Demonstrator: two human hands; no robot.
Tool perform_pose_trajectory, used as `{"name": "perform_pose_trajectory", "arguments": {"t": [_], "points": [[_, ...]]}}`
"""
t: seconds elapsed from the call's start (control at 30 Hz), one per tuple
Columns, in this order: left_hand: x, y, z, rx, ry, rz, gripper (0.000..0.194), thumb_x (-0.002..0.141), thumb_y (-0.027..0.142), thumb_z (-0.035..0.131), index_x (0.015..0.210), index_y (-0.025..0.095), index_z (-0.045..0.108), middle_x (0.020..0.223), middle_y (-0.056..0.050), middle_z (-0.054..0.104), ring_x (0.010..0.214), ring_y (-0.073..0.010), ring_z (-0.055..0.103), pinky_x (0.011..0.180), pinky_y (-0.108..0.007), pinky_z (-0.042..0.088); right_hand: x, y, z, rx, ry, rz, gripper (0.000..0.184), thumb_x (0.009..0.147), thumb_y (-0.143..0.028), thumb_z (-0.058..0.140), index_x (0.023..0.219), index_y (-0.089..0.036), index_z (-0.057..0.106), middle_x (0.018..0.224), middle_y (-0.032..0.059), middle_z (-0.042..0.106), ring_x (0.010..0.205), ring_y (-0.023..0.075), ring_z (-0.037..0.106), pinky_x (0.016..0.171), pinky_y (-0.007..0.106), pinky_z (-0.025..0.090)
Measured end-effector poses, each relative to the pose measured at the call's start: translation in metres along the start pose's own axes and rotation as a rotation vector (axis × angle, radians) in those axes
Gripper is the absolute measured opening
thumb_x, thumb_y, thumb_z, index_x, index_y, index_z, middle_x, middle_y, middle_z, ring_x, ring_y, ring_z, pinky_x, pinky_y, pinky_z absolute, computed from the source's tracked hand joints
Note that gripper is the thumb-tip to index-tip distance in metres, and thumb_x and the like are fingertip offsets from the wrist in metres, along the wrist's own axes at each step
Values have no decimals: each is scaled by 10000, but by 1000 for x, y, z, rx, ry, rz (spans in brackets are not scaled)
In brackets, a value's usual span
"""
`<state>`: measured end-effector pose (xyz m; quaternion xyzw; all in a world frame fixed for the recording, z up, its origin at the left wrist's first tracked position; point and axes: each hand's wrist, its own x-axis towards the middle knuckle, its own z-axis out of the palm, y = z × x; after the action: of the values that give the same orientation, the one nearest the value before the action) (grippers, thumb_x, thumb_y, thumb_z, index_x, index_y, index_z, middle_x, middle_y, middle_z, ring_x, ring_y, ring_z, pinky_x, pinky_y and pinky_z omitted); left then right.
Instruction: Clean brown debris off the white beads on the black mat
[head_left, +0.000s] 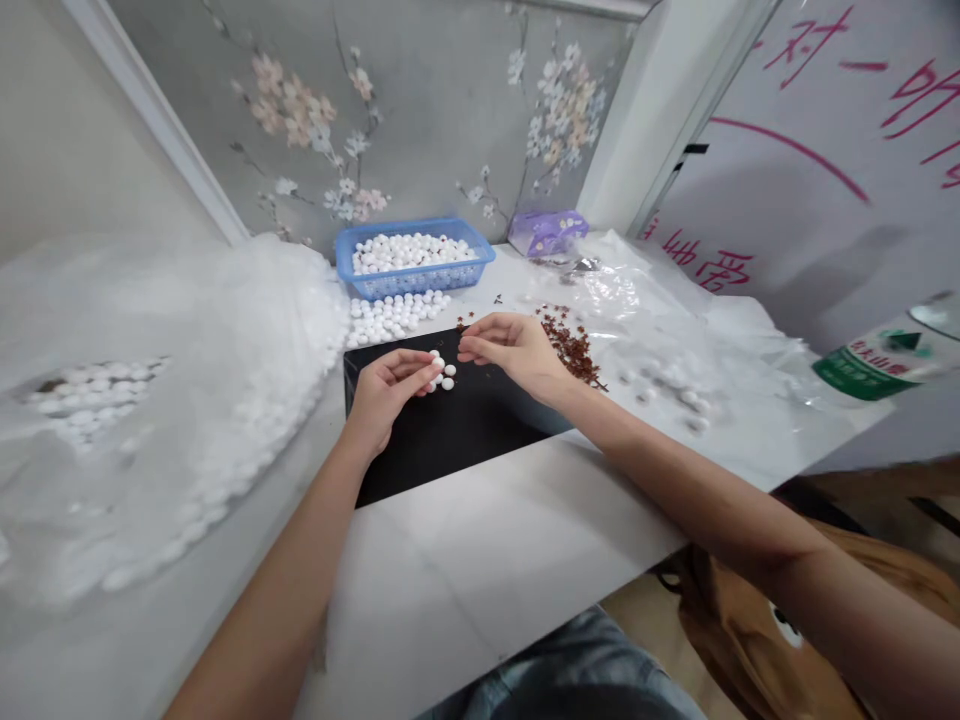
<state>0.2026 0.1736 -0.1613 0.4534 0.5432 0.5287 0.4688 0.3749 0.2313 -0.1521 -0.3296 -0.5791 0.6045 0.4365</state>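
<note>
White beads (448, 383), roughly six, between left hand (388, 392) and right hand (517, 350)

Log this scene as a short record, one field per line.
Left hand: fingertips at a small cluster of white balls on a black board
Right hand: fingers bunched above the board, beside a heap of reddish-brown flakes
Rest: blue plastic basket full of white balls; loose white balls in front of it; plastic bag of white balls at left; purple packet; plastic water bottle at right
</note>
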Motion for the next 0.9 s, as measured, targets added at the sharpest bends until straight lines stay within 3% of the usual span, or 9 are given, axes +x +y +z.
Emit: {"name": "perform_pose_trajectory", "arguments": {"t": [0.13,0.23,0.33,0.53,0.7,0.9], "points": [[0,1,0,-15,-10,-9,326,588,366,781,819,162,675,750,-30,688,641,-78,581,624,-181,463,-1,2,2,-8,-67,-31,260,697,-339,720,781,-128,592,760,33,663,731,130,664,621,174,495],[-1,2,0,-19,-30,-13,310,599,356,777,821,163,681,796,-42,704,649,-75,586,621,-173,463,-3,3,5,-106,-71,-87,273,735,-377,679,805,-134,579,741,13,630,572,84,606,532,176,471],[-2,3,0,-16,-59,-18,293,605,356,773,811,167,688,831,-52,715,672,-86,600,629,-180,467,-6,5,7,-270,-46,-178,236,783,-371,629,812,-142,581,706,-17,574,440,36,468,414,170,366],[-1,0,-1,1,-69,-23,270,611,356,767,811,184,712,850,-55,721,678,-94,607,643,-197,475,-5,13,8,-532,-23,-467,101,835,-228,563,796,-145,605,762,15,575,635,82,504,558,200,396],[0,0,-1,4,-67,-24,277,613,362,762,819,182,720,845,-59,721,672,-98,601,639,-202,475,-7,14,10,-606,-7,-524,97,855,-228,547,812,-157,598,762,23,558,676,103,506,553,208,395],[0,-1,-1,-10,-73,-29,253,606,342,771,800,186,726,814,-48,717,650,-80,582,628,-183,468,-9,14,8,-616,-46,-595,104,869,-210,527,825,-150,599,776,25,553,594,80,464,507,202,371]]}}
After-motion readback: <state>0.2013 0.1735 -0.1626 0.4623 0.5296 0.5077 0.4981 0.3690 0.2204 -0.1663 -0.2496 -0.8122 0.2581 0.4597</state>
